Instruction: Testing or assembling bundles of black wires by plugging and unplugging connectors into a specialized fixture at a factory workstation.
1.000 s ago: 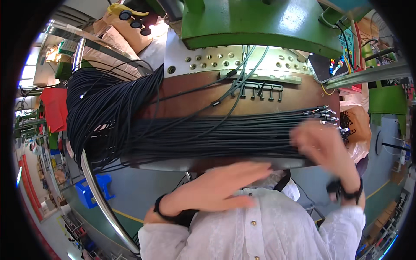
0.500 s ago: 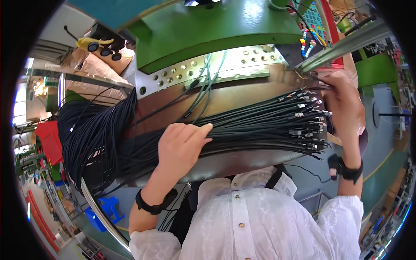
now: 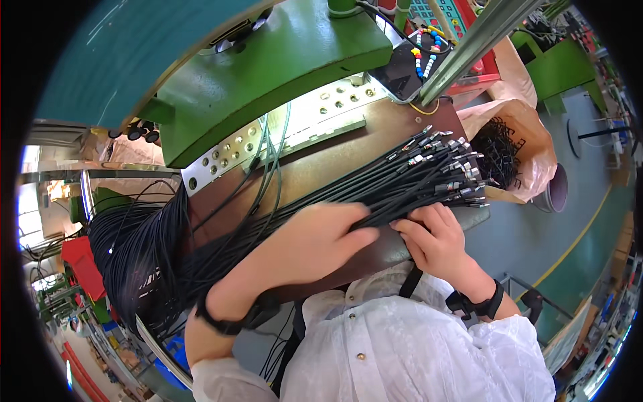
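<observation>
A thick bundle of black cables point(image 3: 335, 195) lies across the brown worktable, with bare metal connector ends fanned out at its right. My left hand point(image 3: 321, 238) reaches over the near side of the bundle, somewhat blurred, with thumb and forefinger apart. Close to it, my right hand point(image 3: 435, 241) is closed at the near edge of the bundle, just short of the metal ends. Its thumb and fingertips are pinched on black cables; how many strands cannot be seen. Both wrists wear black bands.
Behind the bundle stands a green machine point(image 3: 268, 74) with a perforated metal plate point(image 3: 224, 157). Thin greenish cables point(image 3: 273, 151) hang from it. At the right is a paper-lined bin point(image 3: 536, 154) holding small black pieces. A metal bar point(image 3: 469, 50) slants above the table's far right corner.
My right hand has come from the table's far right corner down to the bundle's near edge and closed on cables. My left hand has slid right along the bundle. The view has shifted.
</observation>
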`<state>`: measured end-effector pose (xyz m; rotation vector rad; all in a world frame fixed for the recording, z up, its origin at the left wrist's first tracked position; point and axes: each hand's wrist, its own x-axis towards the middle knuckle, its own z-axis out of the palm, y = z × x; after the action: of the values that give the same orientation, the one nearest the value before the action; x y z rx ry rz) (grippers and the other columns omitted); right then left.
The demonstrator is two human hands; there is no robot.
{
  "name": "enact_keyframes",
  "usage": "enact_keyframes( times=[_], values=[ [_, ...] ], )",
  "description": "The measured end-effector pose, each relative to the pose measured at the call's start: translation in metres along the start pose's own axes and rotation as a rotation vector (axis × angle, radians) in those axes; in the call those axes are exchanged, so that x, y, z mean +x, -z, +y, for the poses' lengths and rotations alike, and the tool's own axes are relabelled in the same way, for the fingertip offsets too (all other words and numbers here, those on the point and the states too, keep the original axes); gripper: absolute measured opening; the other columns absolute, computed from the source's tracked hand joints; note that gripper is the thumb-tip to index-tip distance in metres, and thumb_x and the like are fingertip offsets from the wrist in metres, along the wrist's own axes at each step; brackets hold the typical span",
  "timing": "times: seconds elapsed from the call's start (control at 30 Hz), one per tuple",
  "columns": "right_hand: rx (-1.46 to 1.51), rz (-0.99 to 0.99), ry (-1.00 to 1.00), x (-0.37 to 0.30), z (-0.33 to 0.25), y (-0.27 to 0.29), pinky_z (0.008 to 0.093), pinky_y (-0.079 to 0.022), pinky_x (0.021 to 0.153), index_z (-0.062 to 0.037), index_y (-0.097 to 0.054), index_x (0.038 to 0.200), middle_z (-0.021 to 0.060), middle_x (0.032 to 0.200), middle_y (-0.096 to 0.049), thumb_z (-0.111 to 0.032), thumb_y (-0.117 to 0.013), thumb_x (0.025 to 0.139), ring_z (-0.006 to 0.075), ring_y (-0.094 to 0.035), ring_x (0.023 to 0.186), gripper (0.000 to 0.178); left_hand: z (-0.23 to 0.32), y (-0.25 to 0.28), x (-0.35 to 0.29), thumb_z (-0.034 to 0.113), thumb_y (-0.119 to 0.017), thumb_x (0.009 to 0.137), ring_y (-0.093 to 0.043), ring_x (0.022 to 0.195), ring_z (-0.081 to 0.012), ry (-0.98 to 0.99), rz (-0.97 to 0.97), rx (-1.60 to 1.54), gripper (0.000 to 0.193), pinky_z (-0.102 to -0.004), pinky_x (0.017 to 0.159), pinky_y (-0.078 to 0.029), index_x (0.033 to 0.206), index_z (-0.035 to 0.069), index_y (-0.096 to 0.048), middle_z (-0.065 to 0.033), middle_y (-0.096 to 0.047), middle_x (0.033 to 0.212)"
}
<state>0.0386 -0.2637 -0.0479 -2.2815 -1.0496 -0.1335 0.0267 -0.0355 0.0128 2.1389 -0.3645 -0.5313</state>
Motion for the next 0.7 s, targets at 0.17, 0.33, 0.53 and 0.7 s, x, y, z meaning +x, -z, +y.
enact_keyframes(
  times=[0.17, 0.33, 0.53, 0.7],
  values=[
    [0.085, 0.011, 0.096, -0.001, 0.012, 0.01, 0.0321, -0.044, 0.068, -0.0065, -0.063, 0.087, 0.0064, 0.086, -0.056, -0.007, -0.062, 0.074, 0.0227, -0.054, 0.076, 0.014, 0.03, -0.018, 0.07, 0.023, -0.048, 0.09, -0.046, 0.053, -0.0095, 0.221, -0.223, -0.582, 0.025, -0.0253, 0.049, -0.035, 0.075, 0.003, -0.054, -0.0017, -0.047, 0.056],
    [1.068, 0.361, -0.542, 0.015, 0.006, 0.036, 0.0268, -0.045, 0.069, -0.0002, -0.062, 0.093, 0.007, 0.09, -0.061, -0.024, -0.048, 0.09, 0.0159, -0.055, 0.075, 0.028, 0.045, -0.039, 0.039, 0.021, -0.047, 0.092, -0.04, 0.053, -0.0046, 0.251, -0.097, -0.896, 0.022, -0.0203, 0.048, -0.031, 0.085, 0.003, -0.058, 0.0032, -0.044, 0.059],
    [1.345, 0.016, -0.606, 0.076, -0.011, 0.041, 0.0236, -0.044, 0.065, 0.001, -0.063, 0.095, 0.0117, 0.093, -0.065, -0.035, -0.046, 0.091, 0.0137, -0.057, 0.075, 0.04, 0.03, -0.075, 0.002, 0.019, -0.049, 0.093, -0.035, 0.057, -0.0038, 0.152, 0.329, -0.952, 0.021, -0.0196, 0.051, -0.03, 0.096, 0.0, -0.059, 0.0038, -0.041, 0.063],
    [1.291, -0.426, -0.566, 0.095, -0.028, 0.018, 0.0191, -0.042, 0.061, 0.0009, -0.063, 0.095, 0.0117, 0.099, -0.065, -0.036, -0.048, 0.091, 0.0112, -0.058, 0.078, 0.04, 0.008, -0.081, -0.023, 0.02, -0.047, 0.094, -0.034, 0.059, -0.004, 0.154, 0.541, -1.076, 0.023, -0.0192, 0.052, -0.03, 0.104, 0.001, -0.056, 0.0051, -0.041, 0.066]
  ],
)
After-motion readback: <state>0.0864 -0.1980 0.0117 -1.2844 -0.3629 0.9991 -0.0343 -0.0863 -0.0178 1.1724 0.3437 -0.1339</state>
